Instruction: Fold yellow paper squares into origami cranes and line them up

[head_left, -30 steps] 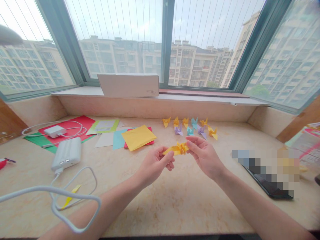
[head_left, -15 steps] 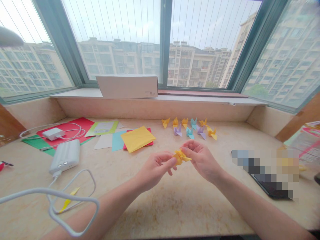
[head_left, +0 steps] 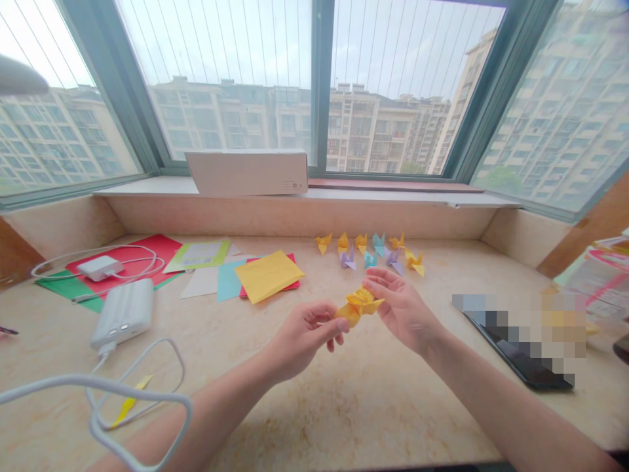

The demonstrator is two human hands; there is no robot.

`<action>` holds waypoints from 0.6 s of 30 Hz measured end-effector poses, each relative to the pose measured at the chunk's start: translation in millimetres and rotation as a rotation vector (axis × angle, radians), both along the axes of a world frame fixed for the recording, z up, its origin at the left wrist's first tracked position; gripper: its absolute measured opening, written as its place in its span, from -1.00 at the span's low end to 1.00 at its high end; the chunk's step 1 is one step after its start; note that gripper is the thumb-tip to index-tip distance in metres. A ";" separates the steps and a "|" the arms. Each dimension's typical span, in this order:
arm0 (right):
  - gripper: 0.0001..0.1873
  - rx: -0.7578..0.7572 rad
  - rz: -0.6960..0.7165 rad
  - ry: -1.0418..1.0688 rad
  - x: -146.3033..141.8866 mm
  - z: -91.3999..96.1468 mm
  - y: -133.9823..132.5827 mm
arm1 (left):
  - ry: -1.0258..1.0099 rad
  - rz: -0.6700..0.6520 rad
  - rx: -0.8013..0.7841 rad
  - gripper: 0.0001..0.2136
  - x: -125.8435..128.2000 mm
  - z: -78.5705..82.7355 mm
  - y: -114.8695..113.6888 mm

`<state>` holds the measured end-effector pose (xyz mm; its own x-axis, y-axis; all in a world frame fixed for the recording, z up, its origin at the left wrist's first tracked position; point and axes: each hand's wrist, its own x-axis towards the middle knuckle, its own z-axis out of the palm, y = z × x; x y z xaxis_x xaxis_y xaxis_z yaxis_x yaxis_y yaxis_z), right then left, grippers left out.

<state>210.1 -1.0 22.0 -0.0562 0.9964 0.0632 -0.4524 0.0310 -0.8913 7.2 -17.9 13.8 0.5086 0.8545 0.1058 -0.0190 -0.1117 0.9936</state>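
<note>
A yellow origami crane (head_left: 361, 303) is held above the stone counter (head_left: 339, 406) between both hands. My left hand (head_left: 314, 331) pinches its left end between thumb and fingers. On the other side, my right hand (head_left: 400, 305) grips the crane's upper right part with its fingertips. Behind the hands stand several finished paper cranes in yellow, blue and purple, among them a purple crane (head_left: 348, 259) and a yellow crane (head_left: 415, 263). The right hand partly covers a blue crane (head_left: 370, 259) in the front row.
Yellow paper sheets (head_left: 270, 275) lie left of the cranes, over red and blue ones. A white power bank (head_left: 125, 314) and a looping white cable (head_left: 184, 410) occupy the left. A phone (head_left: 521, 354), partly pixelated, lies right. A white box (head_left: 248, 174) stands on the sill.
The right hand has shifted slightly right, and the yellow crane looks more spread between the hands. The view has moved a little; the things on the counter stay in place.
</note>
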 end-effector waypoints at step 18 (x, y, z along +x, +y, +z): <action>-0.89 0.685 -0.290 -0.750 -4.5 -11.0 -11.4 | 0.031 0.175 0.046 -0.68 2.1 -1.6 1.6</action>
